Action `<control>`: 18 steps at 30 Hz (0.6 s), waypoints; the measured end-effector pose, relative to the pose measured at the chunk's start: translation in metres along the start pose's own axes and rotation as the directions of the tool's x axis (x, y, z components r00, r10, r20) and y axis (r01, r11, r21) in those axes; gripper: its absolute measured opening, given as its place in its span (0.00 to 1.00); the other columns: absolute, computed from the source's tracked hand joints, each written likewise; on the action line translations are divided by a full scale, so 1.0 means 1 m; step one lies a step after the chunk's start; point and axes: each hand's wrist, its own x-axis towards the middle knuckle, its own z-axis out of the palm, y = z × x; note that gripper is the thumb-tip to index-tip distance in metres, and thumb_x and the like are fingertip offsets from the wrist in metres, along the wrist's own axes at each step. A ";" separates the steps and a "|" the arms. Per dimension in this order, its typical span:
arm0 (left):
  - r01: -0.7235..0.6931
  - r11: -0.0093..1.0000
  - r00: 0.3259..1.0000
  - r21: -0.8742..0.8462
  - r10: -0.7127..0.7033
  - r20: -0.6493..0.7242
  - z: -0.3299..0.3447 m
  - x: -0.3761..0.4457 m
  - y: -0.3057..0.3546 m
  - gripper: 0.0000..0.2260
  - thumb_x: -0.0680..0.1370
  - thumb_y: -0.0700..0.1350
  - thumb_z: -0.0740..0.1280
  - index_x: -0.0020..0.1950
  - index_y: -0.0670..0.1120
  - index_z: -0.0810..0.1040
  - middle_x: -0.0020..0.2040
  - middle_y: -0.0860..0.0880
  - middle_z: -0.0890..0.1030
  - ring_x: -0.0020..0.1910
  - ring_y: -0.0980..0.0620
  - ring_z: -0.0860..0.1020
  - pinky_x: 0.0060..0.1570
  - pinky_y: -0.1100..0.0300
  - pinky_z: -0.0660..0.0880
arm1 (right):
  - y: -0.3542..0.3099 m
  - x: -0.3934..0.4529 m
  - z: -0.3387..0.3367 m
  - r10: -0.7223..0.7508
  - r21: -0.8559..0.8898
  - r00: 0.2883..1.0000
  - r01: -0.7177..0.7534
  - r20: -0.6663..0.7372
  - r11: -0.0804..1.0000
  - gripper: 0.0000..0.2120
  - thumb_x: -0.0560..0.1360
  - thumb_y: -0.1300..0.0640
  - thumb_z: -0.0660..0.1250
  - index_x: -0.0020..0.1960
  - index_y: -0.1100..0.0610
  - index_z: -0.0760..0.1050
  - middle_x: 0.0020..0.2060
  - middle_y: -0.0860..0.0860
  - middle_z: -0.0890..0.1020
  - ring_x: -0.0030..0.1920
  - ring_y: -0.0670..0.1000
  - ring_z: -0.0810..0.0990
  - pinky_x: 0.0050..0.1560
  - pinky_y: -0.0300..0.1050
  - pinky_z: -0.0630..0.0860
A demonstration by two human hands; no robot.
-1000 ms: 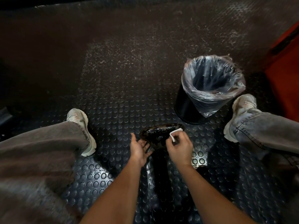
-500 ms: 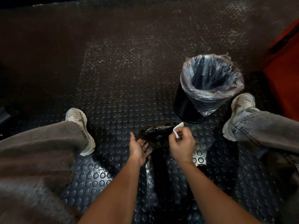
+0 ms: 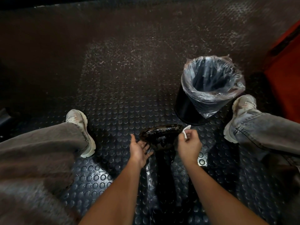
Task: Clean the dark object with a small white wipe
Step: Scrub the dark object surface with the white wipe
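A dark, glossy oval object (image 3: 160,134) sits between my knees, on what looks like a dark stem reaching toward me. My left hand (image 3: 139,150) lies palm up with straight fingers under the object's left edge, touching it. My right hand (image 3: 189,146) pinches a small white wipe (image 3: 185,131) between thumb and fingers, held at the object's right end. The underside of the object is hidden by its rim and my hands.
A black bin (image 3: 209,88) lined with a clear plastic bag stands just behind the object to the right. My two feet in pale sneakers rest on the studded rubber floor (image 3: 113,82). An orange surface (image 3: 285,75) fills the far right.
My right hand has slid right and slightly away along the object's rim, carrying the wipe toward its right end. The left hand has stayed under the left edge.
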 end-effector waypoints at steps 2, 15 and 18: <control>0.001 1.000 1.000 0.001 -0.001 -0.006 0.000 0.001 -0.001 0.41 0.79 0.72 0.45 0.78 0.42 0.66 0.77 0.42 0.68 0.75 0.43 0.67 0.71 0.37 0.65 | -0.001 -0.008 0.000 -0.185 -0.062 0.981 0.188 0.055 0.980 0.08 0.73 0.61 0.70 0.43 0.49 0.74 0.36 0.47 0.80 0.34 0.46 0.77 0.33 0.39 0.71; -0.001 1.000 1.000 0.002 0.001 -0.007 0.004 -0.009 0.004 0.39 0.81 0.69 0.44 0.78 0.41 0.65 0.77 0.42 0.67 0.75 0.43 0.67 0.73 0.38 0.63 | 0.006 0.003 0.003 0.126 -0.077 0.992 -0.124 0.027 0.989 0.02 0.77 0.59 0.67 0.46 0.54 0.75 0.36 0.49 0.81 0.37 0.53 0.80 0.31 0.39 0.68; -0.008 1.000 1.000 -0.005 0.008 -0.004 0.003 -0.006 0.002 0.38 0.81 0.70 0.44 0.74 0.43 0.71 0.73 0.44 0.72 0.70 0.44 0.71 0.70 0.39 0.67 | -0.007 -0.005 0.002 0.028 -0.027 0.999 -0.029 -0.029 0.999 0.03 0.76 0.60 0.67 0.46 0.53 0.73 0.36 0.50 0.81 0.35 0.49 0.78 0.31 0.37 0.67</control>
